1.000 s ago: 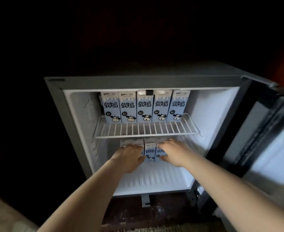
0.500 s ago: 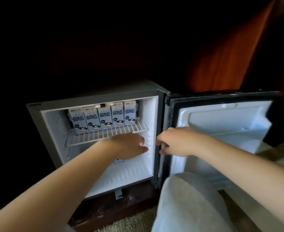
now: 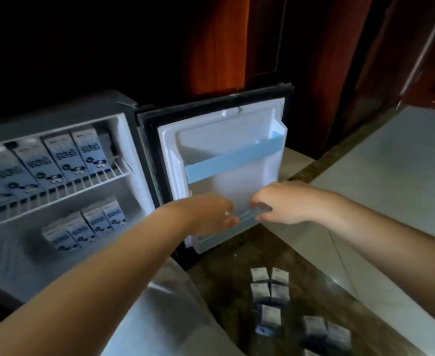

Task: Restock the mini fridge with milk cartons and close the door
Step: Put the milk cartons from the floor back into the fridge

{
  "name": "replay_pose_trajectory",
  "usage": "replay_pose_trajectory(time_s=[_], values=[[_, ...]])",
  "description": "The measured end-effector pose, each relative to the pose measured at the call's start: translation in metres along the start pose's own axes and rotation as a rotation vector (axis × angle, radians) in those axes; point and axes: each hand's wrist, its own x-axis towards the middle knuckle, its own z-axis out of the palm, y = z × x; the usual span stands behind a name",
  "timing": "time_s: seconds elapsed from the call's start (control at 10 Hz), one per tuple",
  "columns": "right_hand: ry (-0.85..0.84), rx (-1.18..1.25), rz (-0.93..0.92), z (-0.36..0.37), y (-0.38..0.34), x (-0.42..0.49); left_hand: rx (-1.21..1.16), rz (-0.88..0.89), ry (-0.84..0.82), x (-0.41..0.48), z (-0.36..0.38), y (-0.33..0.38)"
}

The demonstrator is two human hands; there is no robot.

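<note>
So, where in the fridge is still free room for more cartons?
Free: the door shelf behind its blue rail, and the fridge floor left of and before the four lower cartons. Crowded: the wire shelf, full except a narrow right gap.

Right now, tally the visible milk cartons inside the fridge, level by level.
Top-shelf cartons: 5 (the leftmost is cut off by the frame edge)
Bottom cartons: 4
Total: 9
</note>
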Motion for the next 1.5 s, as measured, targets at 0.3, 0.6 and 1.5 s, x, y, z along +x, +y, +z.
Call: replay_pose_trajectory(time_s=[0.3, 0.6, 1.5], values=[[-0.204, 0.259, 0.122, 0.121, 0.044, -0.016, -0.090, 0.056, -0.264, 0.071, 0.102, 0.060], [-0.348, 0.419, 0.261, 0.225, 0.053, -0.026, -0.305, -0.028, -0.413, 0.097, 0.202, 0.067], [-0.242, 0.239, 0.267, 0.360, 0.069, -0.032, -0.118, -0.094, -0.430, 0.153, 0.295, 0.075]])
